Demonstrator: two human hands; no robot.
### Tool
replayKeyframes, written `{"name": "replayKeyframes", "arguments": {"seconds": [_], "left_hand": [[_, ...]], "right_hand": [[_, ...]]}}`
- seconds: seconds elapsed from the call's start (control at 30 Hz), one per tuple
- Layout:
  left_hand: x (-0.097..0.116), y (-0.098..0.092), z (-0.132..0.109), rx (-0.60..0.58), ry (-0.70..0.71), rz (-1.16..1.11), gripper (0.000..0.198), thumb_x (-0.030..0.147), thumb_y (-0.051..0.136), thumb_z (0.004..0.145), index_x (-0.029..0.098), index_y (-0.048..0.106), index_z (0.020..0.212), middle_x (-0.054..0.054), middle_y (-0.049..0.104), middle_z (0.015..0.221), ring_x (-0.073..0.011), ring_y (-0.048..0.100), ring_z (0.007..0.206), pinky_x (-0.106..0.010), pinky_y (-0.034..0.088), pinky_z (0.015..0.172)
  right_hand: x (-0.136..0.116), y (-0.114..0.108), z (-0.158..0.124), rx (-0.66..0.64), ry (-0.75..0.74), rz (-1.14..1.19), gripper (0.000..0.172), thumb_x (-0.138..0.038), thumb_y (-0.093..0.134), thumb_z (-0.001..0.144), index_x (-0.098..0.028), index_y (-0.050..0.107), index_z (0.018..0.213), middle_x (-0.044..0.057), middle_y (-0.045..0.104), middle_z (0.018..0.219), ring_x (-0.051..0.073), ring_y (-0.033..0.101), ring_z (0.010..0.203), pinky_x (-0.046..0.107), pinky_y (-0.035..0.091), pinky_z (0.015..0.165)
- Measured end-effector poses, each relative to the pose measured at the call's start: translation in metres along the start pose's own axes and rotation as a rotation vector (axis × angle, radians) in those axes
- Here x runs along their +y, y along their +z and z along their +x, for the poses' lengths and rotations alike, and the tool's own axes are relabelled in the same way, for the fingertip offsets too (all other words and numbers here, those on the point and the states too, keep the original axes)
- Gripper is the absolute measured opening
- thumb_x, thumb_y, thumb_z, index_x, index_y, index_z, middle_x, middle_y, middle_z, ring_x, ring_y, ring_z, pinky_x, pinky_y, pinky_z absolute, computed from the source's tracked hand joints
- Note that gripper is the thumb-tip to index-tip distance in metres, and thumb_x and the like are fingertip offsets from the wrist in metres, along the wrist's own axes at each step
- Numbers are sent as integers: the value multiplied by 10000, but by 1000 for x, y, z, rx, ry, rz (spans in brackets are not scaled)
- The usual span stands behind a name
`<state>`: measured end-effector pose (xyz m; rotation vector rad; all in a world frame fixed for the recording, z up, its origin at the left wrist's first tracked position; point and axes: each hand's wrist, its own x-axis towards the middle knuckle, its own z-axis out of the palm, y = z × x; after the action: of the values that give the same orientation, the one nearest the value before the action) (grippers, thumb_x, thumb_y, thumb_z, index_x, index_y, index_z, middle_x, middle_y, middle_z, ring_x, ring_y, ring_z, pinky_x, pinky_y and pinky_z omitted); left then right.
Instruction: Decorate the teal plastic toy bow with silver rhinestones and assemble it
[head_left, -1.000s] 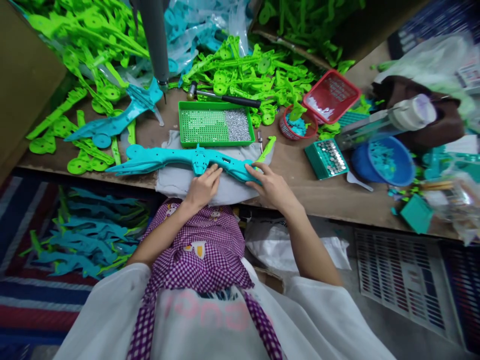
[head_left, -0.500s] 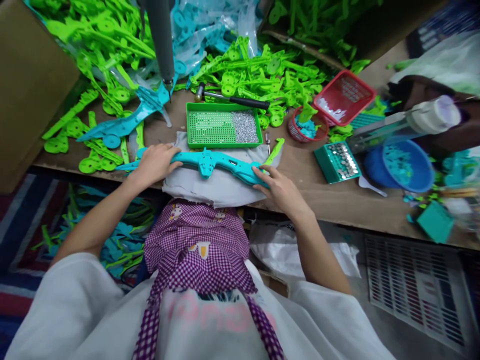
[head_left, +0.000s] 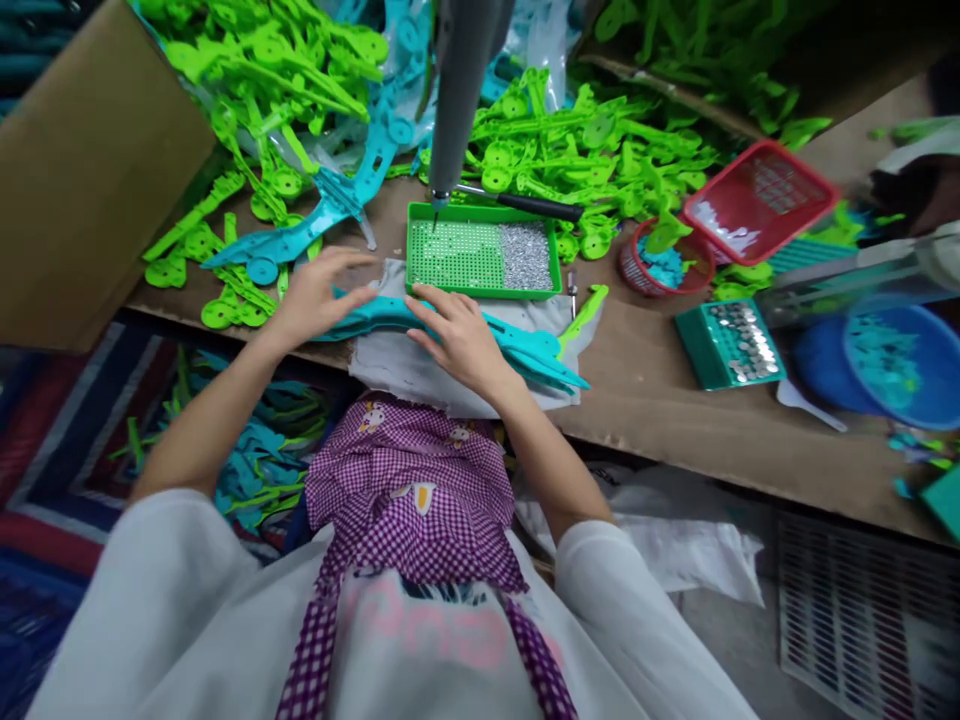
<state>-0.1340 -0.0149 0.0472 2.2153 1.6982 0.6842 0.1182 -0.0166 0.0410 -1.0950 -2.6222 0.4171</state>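
Note:
A long turquoise plastic part (head_left: 529, 352) lies across a folded grey cloth (head_left: 394, 368) at the table's front edge. My left hand (head_left: 319, 300) is at the part's left end, fingers stretched out and apart, thumb side against it. Over the middle of the part is my right hand (head_left: 461, 340), its fingers spread and covering that section. Just behind is a green perforated tray (head_left: 484, 292) with small silver pieces heaped in its right side. The tip of a grey hanging power driver (head_left: 455, 110) shows above the tray's left side.
Piles of lime-green parts (head_left: 585, 135) cover the back. Left stands a cardboard box (head_left: 105, 200). A hammer (head_left: 540, 207) lies behind the tray. To the right are red baskets (head_left: 799, 200), a teal box of silver discs (head_left: 701, 350) and a blue bowl (head_left: 930, 400).
My right hand has moved left from the part's right end to its middle. My left hand's fingers have lifted and spread. The view has shifted, and the hanging driver appears farther right.

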Motion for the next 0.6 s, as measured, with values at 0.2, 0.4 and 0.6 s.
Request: {"name": "replayKeyframes", "arguments": {"seconds": [0.2,0.4,0.6], "left_hand": [[-7,13,-100,720,-541,94,221,350,558,949,144,622,997,-105,609,1113,-221,588,1129,-372,524,913],[16,62,-113,478,-605,292,309,438,588,908,202,713,1064,-181,457,1395,-375,398,1346,-578,327,1070],[17,69,-104,464,-578,331,307,448,567,915,247,734,1075,-189,512,1343,-392,475,1216,-592,376,960]], "right_hand": [[2,15,13,9,68,41,441,-373,405,1007,-194,556,1381,117,532,1485,279,506,1352,528,355,1136],[-3,17,18,-4,81,17,436,-365,396,1011,-180,565,1368,117,536,1482,272,511,1352,537,329,1156],[5,27,15,11,77,26,420,-370,399,1009,-240,562,1374,83,545,1477,270,532,1330,573,355,1135]]}}
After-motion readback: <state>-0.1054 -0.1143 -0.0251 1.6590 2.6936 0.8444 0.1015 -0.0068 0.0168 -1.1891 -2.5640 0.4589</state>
